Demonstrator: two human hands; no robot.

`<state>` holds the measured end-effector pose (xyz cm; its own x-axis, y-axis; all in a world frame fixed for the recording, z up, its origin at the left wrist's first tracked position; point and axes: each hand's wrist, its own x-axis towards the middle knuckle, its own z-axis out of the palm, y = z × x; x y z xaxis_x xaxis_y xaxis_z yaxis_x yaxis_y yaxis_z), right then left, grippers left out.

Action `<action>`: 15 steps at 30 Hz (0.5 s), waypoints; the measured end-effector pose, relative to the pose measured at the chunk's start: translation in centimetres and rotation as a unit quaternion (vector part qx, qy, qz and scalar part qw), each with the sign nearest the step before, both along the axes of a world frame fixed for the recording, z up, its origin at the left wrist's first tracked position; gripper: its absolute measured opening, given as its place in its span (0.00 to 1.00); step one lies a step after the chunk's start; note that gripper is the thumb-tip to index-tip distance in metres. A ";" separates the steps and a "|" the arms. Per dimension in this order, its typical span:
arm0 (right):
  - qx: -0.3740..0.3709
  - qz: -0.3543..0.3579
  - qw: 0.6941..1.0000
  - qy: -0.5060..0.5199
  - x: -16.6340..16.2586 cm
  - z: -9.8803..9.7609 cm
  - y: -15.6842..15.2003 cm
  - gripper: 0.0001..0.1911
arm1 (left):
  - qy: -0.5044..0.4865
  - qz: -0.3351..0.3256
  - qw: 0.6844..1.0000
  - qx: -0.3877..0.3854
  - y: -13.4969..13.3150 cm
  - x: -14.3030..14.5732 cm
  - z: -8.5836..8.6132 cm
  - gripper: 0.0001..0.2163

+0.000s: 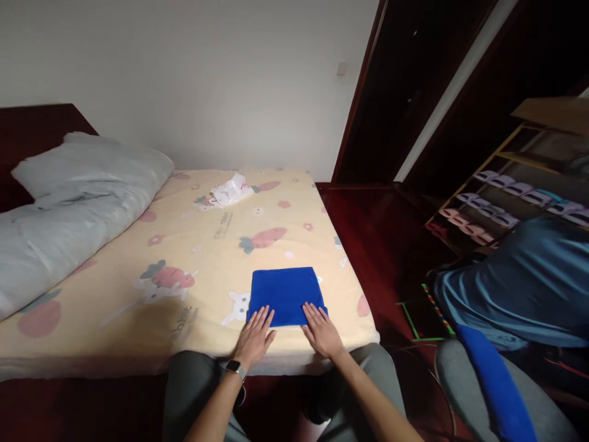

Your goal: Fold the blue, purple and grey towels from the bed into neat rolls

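Observation:
A folded blue cloth [286, 293] lies flat on the bed [202, 288], close to its near edge. My left hand [254, 337] rests with fingers stretched flat on the cloth's near left corner; a watch is on that wrist. My right hand [321, 331] lies flat the same way on the near right corner. Both hands are open and hold nothing.
The bed sheet is pale yellow with carrot and rabbit prints. A grey duvet [69, 202] is bunched at the left, a white plastic bag [230, 190] lies at the far end. Right of the bed: dark red floor, a slipper rack [506, 209], another blue cloth [497, 380] on a grey seat.

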<state>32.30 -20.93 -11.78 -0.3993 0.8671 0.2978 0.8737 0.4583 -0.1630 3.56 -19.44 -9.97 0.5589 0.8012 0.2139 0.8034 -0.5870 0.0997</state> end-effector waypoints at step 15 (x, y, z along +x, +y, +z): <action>-0.006 -0.028 0.995 0.091 4.1 0.8 0.3 0.32 | -0.125 0.006 0.990 -0.057 1.7 -6.2 -1.1 0.27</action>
